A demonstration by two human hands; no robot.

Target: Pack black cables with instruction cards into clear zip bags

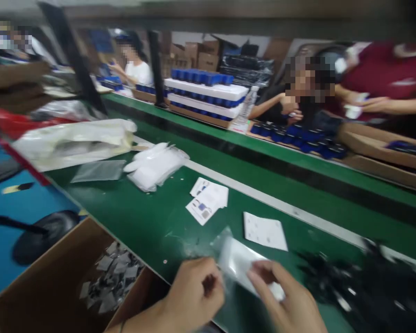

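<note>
My right hand [286,296] pinches a clear plastic bag [244,263] with a white sheet or card showing through it. My left hand [197,291] is curled closed at the bag's left edge; what its fingers hold, if anything, is hidden. Just beyond the bag lies a folded white leaflet [265,231]. Farther off are a few printed cards [208,201], overlapping, with small product pictures. To the right of my right hand spreads a blurred heap of black items [377,286], perhaps cables.
A stack of white packets [156,166] and a flat clear bag [99,171] lie on the green table [138,222]. Below its near edge stands a cardboard box [48,273] holding many small filled bags [116,273]. Co-workers sit across, near blue items [298,136].
</note>
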